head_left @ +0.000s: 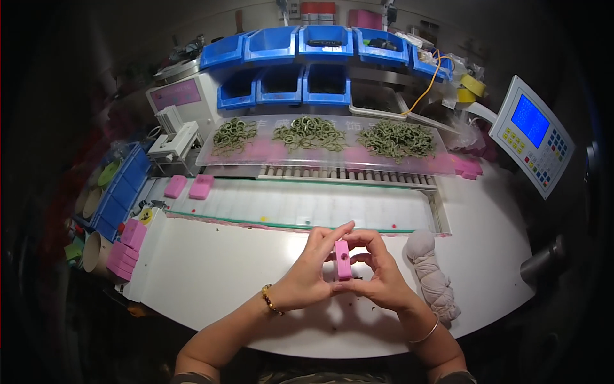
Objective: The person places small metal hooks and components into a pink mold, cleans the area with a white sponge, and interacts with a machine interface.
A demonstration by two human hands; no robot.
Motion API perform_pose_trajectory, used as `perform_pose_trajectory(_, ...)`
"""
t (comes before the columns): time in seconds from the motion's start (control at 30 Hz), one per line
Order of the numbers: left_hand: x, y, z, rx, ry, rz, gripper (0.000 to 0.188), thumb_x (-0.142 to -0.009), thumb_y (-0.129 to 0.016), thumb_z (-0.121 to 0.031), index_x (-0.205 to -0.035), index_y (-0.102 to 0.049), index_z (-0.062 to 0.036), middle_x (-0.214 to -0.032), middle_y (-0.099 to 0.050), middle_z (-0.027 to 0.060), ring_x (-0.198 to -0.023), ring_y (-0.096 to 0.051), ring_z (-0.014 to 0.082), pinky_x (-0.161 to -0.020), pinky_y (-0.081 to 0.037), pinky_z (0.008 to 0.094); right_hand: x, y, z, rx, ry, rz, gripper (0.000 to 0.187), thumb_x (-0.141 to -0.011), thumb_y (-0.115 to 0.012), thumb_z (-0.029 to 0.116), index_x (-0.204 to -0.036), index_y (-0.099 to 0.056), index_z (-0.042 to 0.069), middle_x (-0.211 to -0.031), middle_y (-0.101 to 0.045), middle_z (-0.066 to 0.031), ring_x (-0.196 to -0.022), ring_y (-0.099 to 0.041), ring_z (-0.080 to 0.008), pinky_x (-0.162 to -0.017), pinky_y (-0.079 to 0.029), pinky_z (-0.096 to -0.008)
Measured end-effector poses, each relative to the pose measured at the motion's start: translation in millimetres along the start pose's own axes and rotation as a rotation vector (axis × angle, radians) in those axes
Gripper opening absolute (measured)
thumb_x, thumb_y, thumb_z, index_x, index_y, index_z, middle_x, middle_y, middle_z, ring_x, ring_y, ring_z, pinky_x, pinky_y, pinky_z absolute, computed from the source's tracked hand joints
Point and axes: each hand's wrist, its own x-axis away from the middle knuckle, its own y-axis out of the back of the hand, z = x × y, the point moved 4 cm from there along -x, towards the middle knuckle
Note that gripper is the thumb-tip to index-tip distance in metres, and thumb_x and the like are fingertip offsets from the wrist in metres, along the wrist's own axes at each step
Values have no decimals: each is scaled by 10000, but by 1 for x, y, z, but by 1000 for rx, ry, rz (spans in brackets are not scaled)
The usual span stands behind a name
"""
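Centrally, pink block [343, 260] sits between the two hands, above the white desk [224, 256]. Left hand [311, 272] on its left, right hand [387, 280] on its right; fingers [369, 240] of both curl round it, pinching it near its ends. Some fingertips hide behind it; far face unseen. Block oblong, smooth-looking, dark round hole in near face. Pale cloth roll [433, 278] lies beside right forearm.

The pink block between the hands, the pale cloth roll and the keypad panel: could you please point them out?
Pink block [343, 266]: head view, face below its hole.
Cloth roll [430, 275]: head view, middle.
Keypad panel [531, 129]: head view, blue screen.
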Motion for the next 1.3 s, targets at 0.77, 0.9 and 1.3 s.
perform_pose_trajectory(0.77, -12, -16, 25, 1393, 257, -241, 528, -856, -734, -403, -1193, -493, -74, -1001, -600, 107, -951, -606, 202, -813, -528, 322, 3, -18, 26, 472, 367, -214, 228, -717, -811, 88, -888, -661, 69, -1082, -524, -96, -1001, -521, -239, -880, -439, -333)
perform_pose_trajectory(0.9, -13, -13, 25, 1518, 307, -264, 525, -874, -651, -545, -971, -599, -32, -871, -624, 122, -778, -614, 207, -738, -536, 336, 6, -32, 26, 575, 393, -159, 242, -713, -816, 134, -924, -704, 99, -1004, -578, -49, -940, -515, -264, -810, -466, -362)
perform_pose_trajectory(1.3, -9, -21, 35, 1315, 477, -276, 327, -933, -504, -323, -803, -555, -27, -737, -612, 137, -676, -623, 250, -633, -525, 336, 2, -20, 38, 458, 349, -373, 258, -769, -756, 3, -1003, -656, 44, -899, -580, -85, -713, -575, -183, -615, -480, -290)
